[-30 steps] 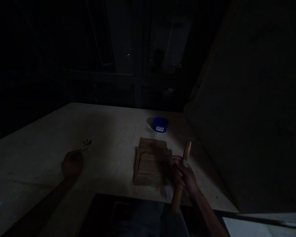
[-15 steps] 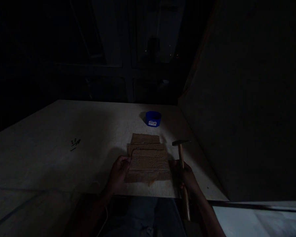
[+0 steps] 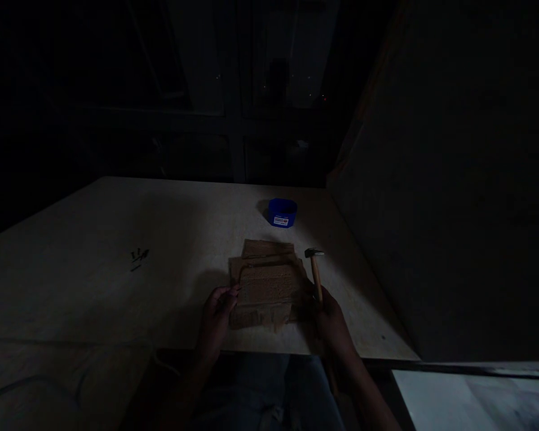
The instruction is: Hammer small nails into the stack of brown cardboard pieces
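In the dim head view, layered brown cardboard pieces lie stacked near the table's front edge. My left hand is at the stack's left edge, thumb and fingers pinched together. What lies between those fingertips, if anything, is too dark to make out. My right hand is closed around the wooden handle of a hammer, by the stack's right edge. The hammer's metal head points away from me, above the table. A dark curved line runs along the top of the cardboard; whether it is an edge or a thin rod, I cannot tell.
Behind the cardboard stands a blue open container with a white label. Several small dark nail-like pieces lie on the pale table to the left. A dark upright panel borders the right side.
My right hand has moved left with the hammer, bringing it closer to the cardboard. My left hand stays at the left edge. The view has shifted slightly.
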